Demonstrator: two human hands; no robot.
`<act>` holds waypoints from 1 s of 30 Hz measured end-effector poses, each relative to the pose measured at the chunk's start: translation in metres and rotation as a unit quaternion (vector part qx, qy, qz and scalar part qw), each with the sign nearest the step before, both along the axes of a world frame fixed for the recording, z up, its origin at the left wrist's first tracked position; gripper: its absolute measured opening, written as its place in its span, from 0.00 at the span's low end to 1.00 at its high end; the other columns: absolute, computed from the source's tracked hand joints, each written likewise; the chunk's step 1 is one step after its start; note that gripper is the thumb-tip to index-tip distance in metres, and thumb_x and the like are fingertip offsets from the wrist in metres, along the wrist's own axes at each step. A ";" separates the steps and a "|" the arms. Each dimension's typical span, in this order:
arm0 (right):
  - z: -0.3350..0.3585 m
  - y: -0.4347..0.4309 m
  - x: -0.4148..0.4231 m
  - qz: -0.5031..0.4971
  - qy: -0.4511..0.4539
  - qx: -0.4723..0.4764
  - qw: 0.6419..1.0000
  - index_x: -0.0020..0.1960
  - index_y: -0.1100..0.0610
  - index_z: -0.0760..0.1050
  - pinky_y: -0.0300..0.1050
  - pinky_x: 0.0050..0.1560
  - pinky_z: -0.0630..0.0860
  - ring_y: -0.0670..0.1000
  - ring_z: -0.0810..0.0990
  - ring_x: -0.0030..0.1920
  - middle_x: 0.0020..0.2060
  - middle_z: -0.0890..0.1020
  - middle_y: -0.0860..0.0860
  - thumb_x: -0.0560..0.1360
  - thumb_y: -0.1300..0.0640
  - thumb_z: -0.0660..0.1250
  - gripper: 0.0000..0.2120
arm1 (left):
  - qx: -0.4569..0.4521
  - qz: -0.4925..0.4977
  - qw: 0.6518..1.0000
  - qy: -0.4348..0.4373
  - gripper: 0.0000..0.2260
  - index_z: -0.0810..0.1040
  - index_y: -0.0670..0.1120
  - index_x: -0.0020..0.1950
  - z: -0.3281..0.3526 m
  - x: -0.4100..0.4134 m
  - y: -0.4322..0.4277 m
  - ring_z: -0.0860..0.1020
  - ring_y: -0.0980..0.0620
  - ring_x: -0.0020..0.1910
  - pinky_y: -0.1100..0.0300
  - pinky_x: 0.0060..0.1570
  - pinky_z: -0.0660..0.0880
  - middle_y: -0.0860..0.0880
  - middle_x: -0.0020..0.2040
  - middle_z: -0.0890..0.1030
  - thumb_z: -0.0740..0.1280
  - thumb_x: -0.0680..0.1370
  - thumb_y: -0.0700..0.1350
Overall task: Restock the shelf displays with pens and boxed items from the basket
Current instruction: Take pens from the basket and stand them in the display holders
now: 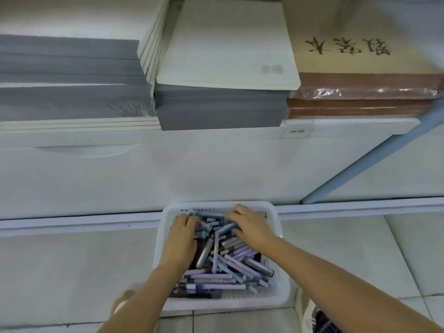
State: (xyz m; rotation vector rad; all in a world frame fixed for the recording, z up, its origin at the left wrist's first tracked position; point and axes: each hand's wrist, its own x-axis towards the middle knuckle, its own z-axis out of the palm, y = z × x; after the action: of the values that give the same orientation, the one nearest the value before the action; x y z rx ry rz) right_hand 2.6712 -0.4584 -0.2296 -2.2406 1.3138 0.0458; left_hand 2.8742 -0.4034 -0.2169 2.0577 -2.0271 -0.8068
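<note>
A: Where's the basket (159, 251)?

B: On the tiled floor (72, 272), right against the base of the shelf (192, 164). White plastic, heaped with pens (230, 267). The blue-grey ones lie at the far end, the lilac ones and a few dark ones nearer the person.

A: And the hands?

B: Both are down in the far end of the basket. The left hand (181, 236) is at the far left corner, palm down, fingers bent into the heap with the tips buried among the blue-grey pens. I can't tell whether it has actually gripped any.

A: The right?

B: The right hand (249, 224) is at the far right corner, fingers and thumb curled round a bunch of blue-grey pens that stick out toward the left hand. The two hands are near each other but not touching, with pens between them.

A: Anything up on the shelf?

B: Paper goods only: grey stacks (72, 68) on the left, a white pad (228, 44) in the middle on more grey, and plastic-wrapped brown notebooks (360, 97) on the right. All of it is well above the basket.
</note>
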 end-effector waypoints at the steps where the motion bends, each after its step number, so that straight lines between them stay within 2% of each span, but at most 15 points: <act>1: -0.003 0.000 -0.001 -0.003 0.013 0.005 1.000 0.67 0.57 0.72 0.48 0.55 0.72 0.55 0.72 0.61 0.62 0.71 0.55 0.78 0.60 0.65 0.17 | -0.005 -0.002 1.000 -0.015 0.20 0.70 0.46 0.66 -0.003 0.000 -0.001 0.67 0.47 0.67 0.57 0.65 0.65 0.46 0.66 0.70 0.64 0.75 0.33; 6: -0.013 0.000 -0.013 -0.014 -0.034 0.032 0.999 0.61 0.57 0.75 0.44 0.50 0.70 0.53 0.75 0.55 0.57 0.74 0.53 0.78 0.54 0.67 0.13 | -0.007 -0.036 0.998 -0.052 0.17 0.70 0.43 0.68 -0.016 0.001 -0.005 0.67 0.44 0.67 0.55 0.66 0.65 0.44 0.66 0.72 0.65 0.79 0.41; 9: -0.008 -0.003 -0.021 -0.045 -0.074 0.048 0.995 0.59 0.56 0.77 0.45 0.51 0.72 0.52 0.77 0.51 0.54 0.75 0.52 0.77 0.52 0.68 0.13 | -0.014 -0.063 0.996 -0.059 0.15 0.73 0.40 0.66 -0.019 0.000 -0.002 0.69 0.39 0.66 0.51 0.66 0.67 0.41 0.65 0.73 0.64 0.80 0.39; 11: -0.002 -0.004 -0.023 -0.079 -0.115 0.052 0.989 0.58 0.57 0.78 0.45 0.51 0.73 0.51 0.77 0.49 0.51 0.76 0.52 0.77 0.53 0.69 0.12 | -0.018 -0.009 1.000 0.018 0.10 0.75 0.39 0.61 -0.015 -0.001 -0.001 0.74 0.40 0.57 0.51 0.56 0.70 0.39 0.59 0.76 0.63 0.81 0.38; 13: 0.006 -0.003 -0.019 -0.109 -0.164 0.056 0.979 0.57 0.56 0.79 0.40 0.48 0.72 0.48 0.76 0.46 0.48 0.77 0.50 0.76 0.53 0.70 0.11 | 0.000 0.093 0.989 0.111 0.05 0.72 0.43 0.57 -0.005 -0.001 -0.001 0.77 0.45 0.43 0.53 0.42 0.72 0.42 0.47 0.79 0.59 0.83 0.41; 15: 0.015 0.000 -0.011 -0.142 -0.205 0.073 0.966 0.58 0.53 0.77 0.34 0.44 0.70 0.44 0.75 0.42 0.47 0.78 0.48 0.76 0.53 0.70 0.12 | 0.015 0.179 0.962 0.205 0.03 0.70 0.45 0.52 0.004 -0.001 -0.001 0.76 0.48 0.34 0.55 0.36 0.73 0.45 0.37 0.79 0.58 0.83 0.43; 18: 0.027 0.007 0.009 -0.168 -0.252 0.106 0.947 0.56 0.52 0.75 0.30 0.40 0.70 0.46 0.77 0.39 0.48 0.79 0.50 0.76 0.52 0.70 0.11 | 0.030 0.298 0.878 0.374 0.05 0.70 0.43 0.49 0.018 -0.003 0.003 0.75 0.48 0.32 0.56 0.34 0.78 0.43 0.35 0.75 0.58 0.83 0.41; 21: 0.037 0.019 0.033 -0.161 -0.280 0.134 0.937 0.55 0.54 0.74 0.40 0.44 0.75 0.52 0.79 0.43 0.48 0.80 0.53 0.76 0.52 0.70 0.10 | 0.033 0.368 0.814 0.448 0.09 0.72 0.40 0.44 0.027 -0.008 0.011 0.71 0.51 0.24 0.61 0.24 0.72 0.43 0.30 0.73 0.62 0.82 0.43; 23: 0.041 0.030 0.049 -0.152 -0.287 0.145 0.935 0.54 0.55 0.74 0.46 0.47 0.77 0.54 0.80 0.45 0.48 0.80 0.53 0.76 0.53 0.70 0.10 | 0.040 0.391 0.777 0.492 0.12 0.74 0.41 0.39 0.029 -0.010 0.017 0.69 0.53 0.22 0.63 0.20 0.66 0.45 0.27 0.72 0.66 0.80 0.46; 25: 0.041 0.039 0.060 -0.147 -0.300 0.158 0.929 0.53 0.57 0.74 0.47 0.44 0.77 0.53 0.79 0.42 0.47 0.80 0.53 0.76 0.55 0.70 0.09 | 0.047 0.406 0.756 0.512 0.11 0.76 0.42 0.38 0.029 -0.008 0.022 0.68 0.53 0.22 0.64 0.20 0.65 0.47 0.26 0.72 0.70 0.77 0.47; 28: 0.039 0.044 0.069 -0.130 -0.307 0.181 0.925 0.52 0.56 0.76 0.35 0.39 0.74 0.42 0.78 0.36 0.45 0.81 0.51 0.76 0.55 0.71 0.07 | 0.059 0.424 0.753 0.499 0.10 0.79 0.43 0.36 0.025 0.005 0.029 0.67 0.54 0.21 0.65 0.20 0.65 0.47 0.24 0.73 0.73 0.74 0.46; 30: 0.036 0.042 0.072 -0.090 -0.299 0.204 0.928 0.52 0.54 0.79 0.32 0.41 0.75 0.40 0.79 0.39 0.47 0.82 0.48 0.76 0.55 0.70 0.06 | 0.056 0.448 0.754 0.477 0.11 0.78 0.43 0.34 0.020 0.018 0.032 0.69 0.54 0.20 0.65 0.19 0.65 0.47 0.24 0.75 0.74 0.73 0.45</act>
State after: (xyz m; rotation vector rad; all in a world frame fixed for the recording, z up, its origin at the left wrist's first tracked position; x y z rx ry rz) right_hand 2.7433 -0.4164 -0.1931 -1.5932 1.0422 -0.3704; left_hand 2.8926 -0.3710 -0.1965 1.7098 -0.3766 -1.3189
